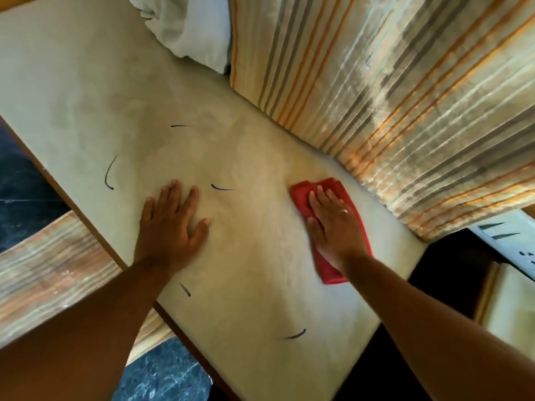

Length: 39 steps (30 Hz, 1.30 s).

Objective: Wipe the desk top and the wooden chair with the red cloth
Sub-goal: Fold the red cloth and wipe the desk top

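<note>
Nearest the camera, two bare forearms reach out over the pale desk top [254,285], whose surface carries several short dark pen-like strokes. Farther along, the left hand [170,224] lies flat and open on the desk, fingers spread, palm down, holding nothing. Well apart from it, the right hand [333,224] presses flat on the red cloth [327,269], fingers extended rather than curled, a ring on one finger; the cloth lies bunched under the palm, on the desk near its far edge. Just beyond the cloth hangs a striped curtain [390,91], its hem meeting the desk. At the far end a white bundle of fabric [191,27] rests on the desk beside the curtain
</note>
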Each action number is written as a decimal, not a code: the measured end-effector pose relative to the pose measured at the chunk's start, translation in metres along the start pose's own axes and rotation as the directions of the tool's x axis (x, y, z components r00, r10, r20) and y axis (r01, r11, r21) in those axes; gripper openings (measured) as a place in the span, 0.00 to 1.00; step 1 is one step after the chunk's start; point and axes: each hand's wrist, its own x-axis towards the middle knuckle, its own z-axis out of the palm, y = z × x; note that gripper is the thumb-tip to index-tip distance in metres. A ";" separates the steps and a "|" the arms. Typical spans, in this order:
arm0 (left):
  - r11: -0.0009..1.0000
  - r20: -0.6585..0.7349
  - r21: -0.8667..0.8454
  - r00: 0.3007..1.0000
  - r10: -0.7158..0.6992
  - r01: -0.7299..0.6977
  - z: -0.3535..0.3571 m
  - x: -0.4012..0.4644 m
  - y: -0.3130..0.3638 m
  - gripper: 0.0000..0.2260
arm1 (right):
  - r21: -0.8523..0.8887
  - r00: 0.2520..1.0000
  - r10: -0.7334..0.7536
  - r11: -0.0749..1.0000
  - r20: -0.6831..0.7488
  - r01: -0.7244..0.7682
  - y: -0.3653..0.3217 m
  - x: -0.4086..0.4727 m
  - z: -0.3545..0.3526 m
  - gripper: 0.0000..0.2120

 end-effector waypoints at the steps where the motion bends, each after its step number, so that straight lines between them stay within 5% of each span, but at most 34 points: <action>1: 1.000 -0.002 0.003 1.000 0.002 -0.002 0.000 0.000 0.000 0.33 | 0.048 0.997 -0.072 0.996 0.001 0.072 -0.014 -0.012 0.009 0.25; 4: 1.000 0.000 0.011 1.000 -0.007 0.007 -0.001 -0.001 0.003 0.33 | 0.170 0.855 -0.514 0.851 0.068 0.497 -0.021 -0.071 0.024 0.21; 6: 1.000 -0.008 -0.001 1.000 -0.013 0.013 -0.002 -0.002 0.005 0.33 | 0.142 0.819 -0.568 0.820 0.080 0.554 0.006 -0.061 0.014 0.23; 9: 1.000 -0.012 -0.006 1.000 -0.011 0.011 -0.001 -0.002 0.005 0.33 | -0.079 0.989 -0.142 0.986 0.037 0.145 0.031 -0.015 0.001 0.32; 11: 1.000 -0.020 0.002 1.000 -0.008 0.009 -0.001 -0.001 0.005 0.33 | -0.122 0.997 0.077 0.989 -0.026 -0.080 0.024 0.009 0.000 0.33; 13: 1.000 -0.017 -0.006 1.000 -0.004 0.004 -0.003 -0.001 0.004 0.33 | -0.094 0.990 0.137 0.986 -0.044 -0.140 -0.005 0.012 0.009 0.33; 16: 1.000 -0.014 -0.003 1.000 -0.006 0.006 -0.005 -0.001 0.005 0.34 | -0.070 0.992 -0.125 0.990 0.016 0.126 -0.062 -0.041 0.036 0.33; 18: 1.000 -0.015 -0.004 1.000 -0.009 0.009 -0.004 -0.002 0.005 0.34 | -0.034 0.902 -0.406 0.909 0.148 0.415 -0.078 -0.099 0.046 0.32; 20: 1.000 -0.020 0.001 1.000 0.001 -0.001 -0.001 -0.001 0.003 0.33 | -0.014 0.826 -0.517 0.846 0.222 0.533 -0.044 -0.110 0.036 0.33; 21: 1.000 -0.020 0.005 1.000 0.008 -0.008 0.001 -0.001 0.001 0.32 | -0.073 0.850 -0.493 0.856 0.188 0.512 -0.020 -0.102 0.029 0.33; 23: 1.000 -0.027 0.004 1.000 0.006 -0.006 0.004 0.001 0.000 0.32 | -0.129 0.982 -0.168 0.975 0.091 0.179 0.021 -0.074 0.008 0.32; 26: 1.000 -0.014 0.006 1.000 -0.001 0.001 0.008 0.002 -0.001 0.32 | -0.076 0.936 0.350 0.933 -0.047 -0.352 0.025 -0.046 0.002 0.29; 28: 1.000 -0.008 0.007 1.000 -0.006 0.006 0.007 0.001 -0.001 0.33 | -0.041 0.938 0.342 0.938 -0.055 -0.344 -0.015 -0.067 0.025 0.29; 31: 1.000 0.002 -0.020 1.000 -0.003 0.003 0.004 -0.001 0.000 0.33 | -0.060 0.995 -0.067 0.996 0.072 0.071 -0.072 -0.152 0.056 0.28; 33: 1.000 -0.005 -0.031 1.000 -0.001 0.001 0.004 -0.002 0.000 0.33 | -0.048 0.969 -0.181 0.980 0.167 0.191 -0.074 -0.193 0.056 0.28; 35: 0.999 -0.011 -0.054 1.000 0.007 -0.007 0.004 -0.002 0.000 0.33 | -0.090 0.985 -0.099 0.990 0.144 0.113 -0.054 -0.192 0.048 0.28; 37: 0.998 -0.018 -0.057 1.000 0.012 -0.013 0.005 -0.003 0.000 0.33 | -0.087 0.981 0.184 0.980 0.062 -0.179 -0.047 -0.161 0.037 0.30; 39: 0.999 -0.021 -0.048 1.000 0.012 -0.013 0.006 -0.002 0.000 0.33 | -0.045 0.896 0.443 0.895 -0.028 -0.444 -0.057 -0.119 0.032 0.30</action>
